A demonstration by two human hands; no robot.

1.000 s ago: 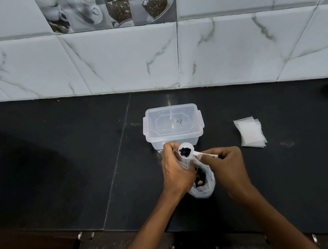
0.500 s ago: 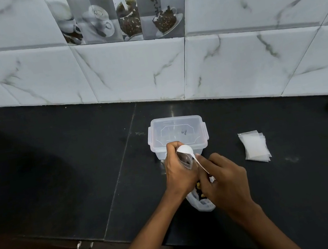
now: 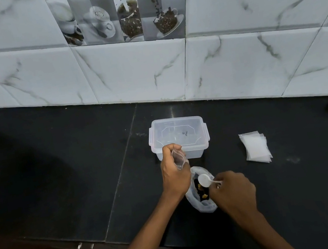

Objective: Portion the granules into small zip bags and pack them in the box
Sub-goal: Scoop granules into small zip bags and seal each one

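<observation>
Countertop [image 3: 58, 174] of black stone, carrying a clear lidded plastic box [image 3: 179, 136] near its back edge, still closed. Stack of empty small zip bags [image 3: 255, 148] lying right of it, untouched. White plastic sack of dark granules [image 3: 202, 201] near the front edge. Left hand [image 3: 174, 171] curled round one small clear zip bag [image 3: 178, 157]. Right hand [image 3: 233, 192] pinching a small white plastic scoop [image 3: 205, 180] over the sack. Judged early: nothing visibly packed.

Bare counter [image 3: 58, 174] left of lidded box [image 3: 179, 136]
</observation>
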